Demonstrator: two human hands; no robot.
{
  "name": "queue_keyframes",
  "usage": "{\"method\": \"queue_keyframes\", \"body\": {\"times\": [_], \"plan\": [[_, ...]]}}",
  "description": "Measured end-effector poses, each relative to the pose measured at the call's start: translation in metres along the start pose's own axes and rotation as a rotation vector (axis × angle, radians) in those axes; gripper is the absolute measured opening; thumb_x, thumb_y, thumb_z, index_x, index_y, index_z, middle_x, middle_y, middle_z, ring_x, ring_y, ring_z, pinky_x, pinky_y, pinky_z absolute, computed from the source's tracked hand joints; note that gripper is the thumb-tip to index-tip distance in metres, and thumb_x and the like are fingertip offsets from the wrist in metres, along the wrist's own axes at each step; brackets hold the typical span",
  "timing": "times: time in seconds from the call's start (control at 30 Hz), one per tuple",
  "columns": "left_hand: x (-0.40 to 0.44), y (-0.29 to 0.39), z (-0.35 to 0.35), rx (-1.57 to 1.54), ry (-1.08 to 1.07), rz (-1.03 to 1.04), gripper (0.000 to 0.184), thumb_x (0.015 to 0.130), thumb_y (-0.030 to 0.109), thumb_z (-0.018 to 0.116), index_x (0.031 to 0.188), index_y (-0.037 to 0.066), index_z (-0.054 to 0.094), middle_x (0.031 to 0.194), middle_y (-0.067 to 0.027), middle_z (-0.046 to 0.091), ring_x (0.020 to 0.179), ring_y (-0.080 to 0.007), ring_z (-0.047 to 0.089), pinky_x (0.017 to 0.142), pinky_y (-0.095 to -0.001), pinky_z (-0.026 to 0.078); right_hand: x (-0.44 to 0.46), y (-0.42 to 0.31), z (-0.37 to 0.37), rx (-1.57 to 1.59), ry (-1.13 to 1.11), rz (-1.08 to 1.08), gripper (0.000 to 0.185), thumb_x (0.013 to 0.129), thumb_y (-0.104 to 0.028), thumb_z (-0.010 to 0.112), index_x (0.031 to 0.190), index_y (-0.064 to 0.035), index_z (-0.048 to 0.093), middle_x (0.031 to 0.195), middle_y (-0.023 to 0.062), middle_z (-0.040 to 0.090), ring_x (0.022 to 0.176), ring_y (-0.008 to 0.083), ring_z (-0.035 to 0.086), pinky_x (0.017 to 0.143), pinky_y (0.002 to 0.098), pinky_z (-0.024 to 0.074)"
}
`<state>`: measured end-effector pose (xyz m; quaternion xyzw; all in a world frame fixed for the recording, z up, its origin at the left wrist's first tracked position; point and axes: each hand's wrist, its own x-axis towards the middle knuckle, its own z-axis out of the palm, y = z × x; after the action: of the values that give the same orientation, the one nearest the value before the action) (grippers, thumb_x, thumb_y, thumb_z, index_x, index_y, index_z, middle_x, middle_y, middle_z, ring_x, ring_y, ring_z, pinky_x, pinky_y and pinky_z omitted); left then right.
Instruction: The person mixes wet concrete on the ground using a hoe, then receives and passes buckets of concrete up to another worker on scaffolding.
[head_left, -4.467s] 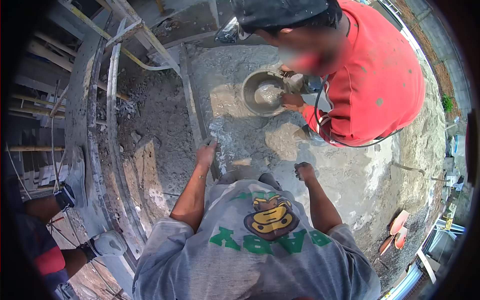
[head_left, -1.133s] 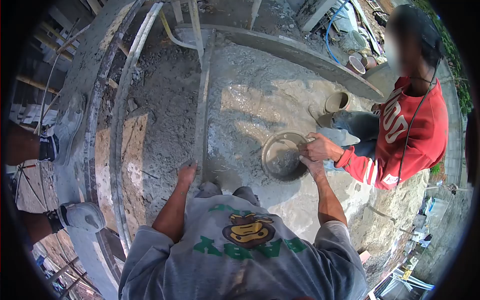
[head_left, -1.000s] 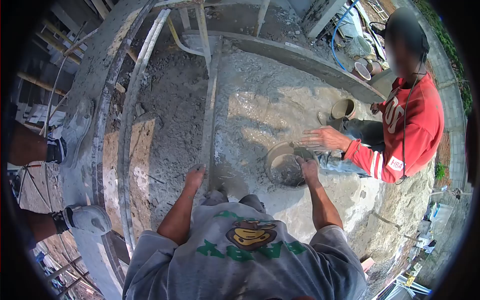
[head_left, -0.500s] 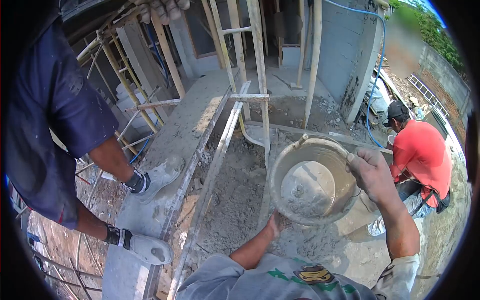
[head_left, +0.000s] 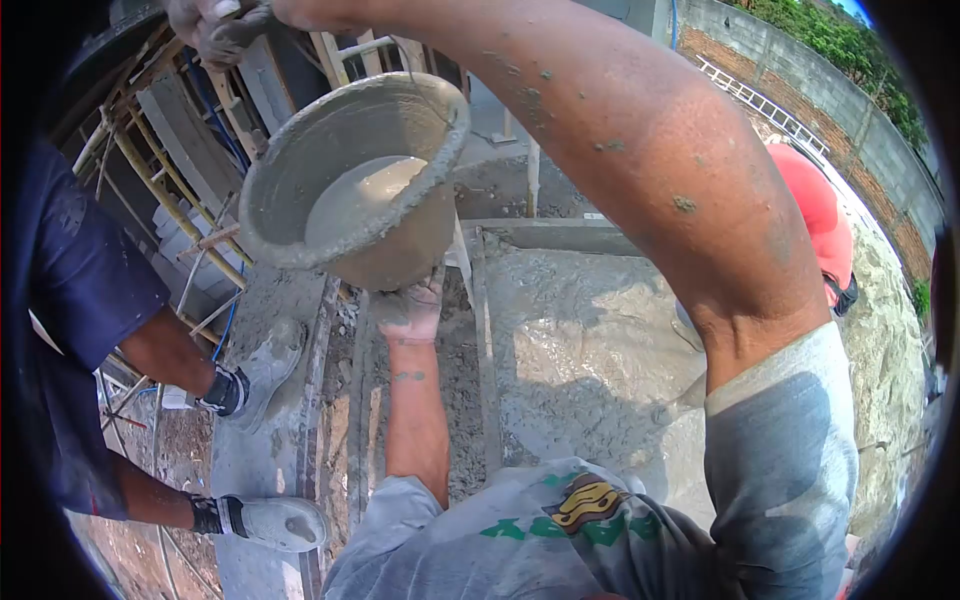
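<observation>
A cement-smeared bucket [head_left: 385,235] is raised and tilted in front of me, with wet grey mix [head_left: 365,195] inside. My left hand [head_left: 412,308] supports it from below, palm up against its base. My right arm stretches across the top of the view. At its end, my right hand [head_left: 240,28] is closed at the upper left, near the bucket's wire handle; the frame edge cuts off part of it. Grey-coated fingers there may partly belong to another person, but I cannot separate them clearly.
At left, a person in dark clothes stands with grey shoes [head_left: 275,523] on a concrete ledge [head_left: 245,450]. Wet concrete [head_left: 580,340] spreads beside my body. Poles [head_left: 150,180] stand behind the ledge. A person in a red shirt [head_left: 815,205] is at right, near a ladder [head_left: 765,105].
The bucket has moved up and left, from my right side toward the person on the ledge. My right arm now reaches across the view, and my left palm shows under the base.
</observation>
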<state>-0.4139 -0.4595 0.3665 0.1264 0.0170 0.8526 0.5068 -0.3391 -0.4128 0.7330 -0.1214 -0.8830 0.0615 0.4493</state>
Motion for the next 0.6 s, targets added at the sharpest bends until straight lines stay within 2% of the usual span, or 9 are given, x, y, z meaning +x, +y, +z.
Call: {"method": "queue_keyframes", "body": {"times": [0.03, 0.13, 0.27, 0.3, 0.37, 0.47, 0.5, 0.57, 0.6], "plan": [[0.004, 0.003, -0.01, -0.003, 0.021, 0.024, 0.052, 0.092, 0.045, 0.036, 0.13, 0.01, 0.047, 0.133, -0.0096, 0.049, 0.124, -0.0319, 0.044, 0.106, -0.0519, 0.029, 0.023, 0.004, 0.04, 0.067, -0.027, 0.02, 0.034, 0.073, -0.025, 0.059, 0.096, -0.0026, 0.069, 0.095, 0.0178, 0.067, 0.092, 0.0296, 0.064, 0.082, 0.0369, 0.0494], [0.008, 0.034, -0.035, 0.018, -0.012, 0.099, 0.064, 0.092, 0.052, 0.029, 0.133, 0.005, 0.041, 0.137, -0.0136, 0.044, 0.126, -0.0353, 0.041, 0.109, -0.0545, 0.02, 0.006, -0.002, 0.069, 0.01, -0.088, 0.064, 0.049, 0.071, -0.034, 0.063, 0.109, -0.0025, 0.063, 0.109, 0.0167, 0.06, 0.106, 0.0282, 0.054, 0.089, 0.0364, 0.0438], [0.008, 0.086, -0.08, 0.112, -0.285, -0.139, 0.066, 0.092, 0.055, 0.029, 0.13, 0.003, 0.043, 0.133, -0.0157, 0.047, 0.121, -0.031, 0.046, 0.104, -0.0431, 0.033, -0.129, 0.017, 0.097, 0.229, 0.05, 0.123, 0.049, 0.072, -0.022, 0.062, 0.11, 0.0072, 0.055, 0.114, 0.0251, 0.052, 0.107, 0.0335, 0.051, 0.093, 0.0389, 0.043], [-0.004, 0.077, -0.09, 0.229, -0.097, -0.166, 0.06, 0.092, 0.05, 0.034, 0.129, 0.004, 0.044, 0.133, -0.0145, 0.046, 0.12, -0.0294, 0.046, 0.103, -0.0427, 0.035, -0.188, 0.032, 0.104, 0.394, 0.145, 0.126, 0.04, 0.074, -0.012, 0.057, 0.109, 0.0069, 0.055, 0.113, 0.022, 0.053, 0.105, 0.0316, 0.053, 0.09, 0.04, 0.0447], [-0.029, 0.042, -0.101, 0.498, 0.242, -0.231, 0.05, 0.092, 0.04, 0.045, 0.128, 0.006, 0.046, 0.133, -0.0121, 0.045, 0.119, -0.0262, 0.046, 0.1, -0.0418, 0.037, -0.314, 0.072, 0.12, 0.565, 0.076, 0.422, 0.031, 0.078, -0.02, 0.06, 0.101, 0.0002, 0.055, 0.097, 0.0211, 0.054, 0.096, 0.0394, 0.056, 0.084, 0.0452, 0.0459], [-0.075, 0.011, -0.173, 0.89, 0.654, -0.549, 0.045, 0.089, 0.044, 0.055, 0.118, 0.01, 0.055, 0.122, -0.0058, 0.054, 0.114, -0.0207, 0.05, 0.094, -0.038, 0.043, -0.561, 0.133, 0.17, 0.247, -0.237, 1.544, 0.034, 0.078, -0.017, 0.057, 0.107, -0.0002, 0.06, 0.112, 0.0232, 0.059, 0.106, 0.037, 0.057, 0.086, 0.0445, 0.0463], [-0.095, -0.002, -0.2, 0.989, 0.768, -0.668, 0.045, 0.088, 0.043, 0.057, 0.117, 0.009, 0.056, 0.115, -0.0062, 0.059, 0.107, -0.0225, 0.055, 0.09, -0.0397, 0.045, -0.671, 0.162, 0.192, 0.135, -0.629, 1.472, 0.026, 0.078, -0.018, 0.053, 0.09, -0.0001, 0.067, 0.098, 0.0219, 0.065, 0.099, 0.0375, 0.06, 0.083, 0.0432, 0.0486], [-0.129, -0.025, -0.241, 1.221, 0.798, -0.889, 0.041, 0.089, 0.037, 0.058, 0.117, 0.007, 0.055, 0.102, -0.0071, 0.063, 0.093, -0.0229, 0.062, 0.078, -0.0393, 0.049, -0.84, 0.14, 0.16, -0.068, -0.383, 1.75, 0.027, 0.076, -0.017, 0.05, 0.083, 0.0009, 0.068, 0.092, 0.0203, 0.067, 0.092, 0.0376, 0.063, 0.081, 0.0425, 0.0501], [-0.131, -0.036, -0.248, 1.377, 0.691, -0.958, 0.04, 0.089, 0.035, 0.059, 0.117, 0.007, 0.055, 0.099, -0.0072, 0.064, 0.088, -0.0226, 0.062, 0.074, -0.0383, 0.049, -0.871, 0.114, 0.104, -0.028, -0.241, 2.054, 0.031, 0.075, -0.015, 0.05, 0.096, 0.0023, 0.065, 0.104, 0.0224, 0.063, 0.102, 0.0372, 0.059, 0.086, 0.0433, 0.0475]]}}
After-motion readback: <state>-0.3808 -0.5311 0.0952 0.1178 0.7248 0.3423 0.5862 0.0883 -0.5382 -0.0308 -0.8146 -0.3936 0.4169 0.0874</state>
